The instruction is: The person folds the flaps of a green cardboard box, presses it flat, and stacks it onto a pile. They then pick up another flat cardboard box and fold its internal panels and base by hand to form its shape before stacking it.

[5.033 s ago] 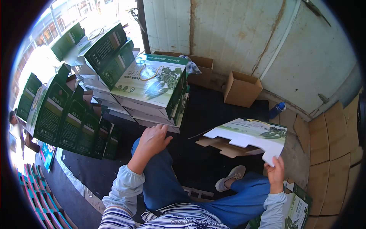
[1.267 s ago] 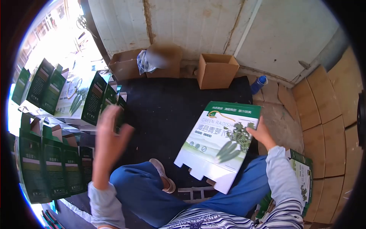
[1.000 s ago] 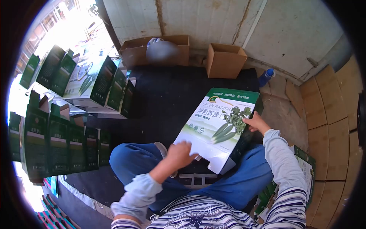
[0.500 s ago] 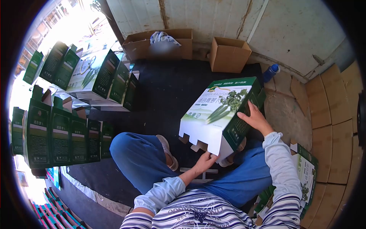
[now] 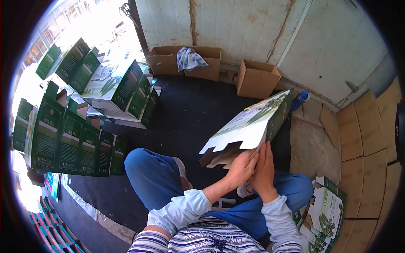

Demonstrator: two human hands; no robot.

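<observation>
A green-and-white cardboard carton (image 5: 249, 120) printed with green radishes is tilted in front of me, its notched, unclosed end turned toward my body. My left hand (image 5: 241, 170) is closed on the near corner of this end, fingers bent around the cardboard edge. Right beside it, my right hand (image 5: 265, 168) lies against the green side panel with its fingers straight and together. The two hands almost touch. Part of the carton's inside shows below the notched edge; its far underside is hidden.
Green-and-white cartons (image 5: 112, 90) with raised flaps stand stacked at left, more green cartons (image 5: 63, 139) nearer. Flattened cartons (image 5: 325, 211) lie by my right knee. Brown boxes (image 5: 258, 78) stand along the wall, near a blue bottle (image 5: 300, 100). Brown cardboard (image 5: 365, 164) lines the right side.
My right hand has slid down the carton's side to the near corner, beside my left hand. The carton has tilted so its printed face looks foreshortened and its notched end shows more.
</observation>
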